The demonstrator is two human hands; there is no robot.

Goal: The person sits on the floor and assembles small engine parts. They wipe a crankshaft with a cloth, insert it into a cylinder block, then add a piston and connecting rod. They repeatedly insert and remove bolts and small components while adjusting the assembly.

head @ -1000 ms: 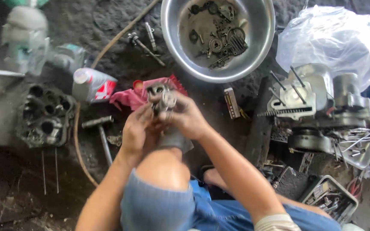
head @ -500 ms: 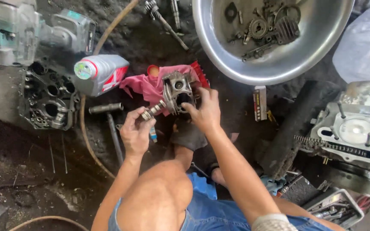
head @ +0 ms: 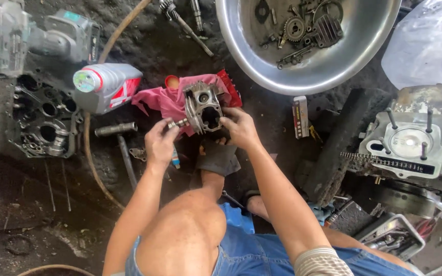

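My right hand (head: pixel 239 129) grips a grey metal engine cylinder head (head: pixel 202 106), held above a pink rag (head: pixel 164 99) on the dirty floor. My left hand (head: pixel 160 143) pinches a small metal shaft part (head: pixel 176 123) that sticks out of the head's left side. My bare knee (head: pixel 185 230) is below the hands. A grey oil bottle with a red cap ring (head: pixel 106 87) lies on its side left of the rag.
A large steel bowl (head: pixel 262 61) with gears and small parts sits at the top. An engine block with a chain (head: pixel 410 143) is at the right, an open crankcase half (head: pixel 39 117) at the left. A hammer (head: pixel 121 138), hose and tools lie around.
The camera view has shifted down and left. My left hand has moved from the cylinder head's front to its left side, onto the small shaft part. My right hand keeps its hold.
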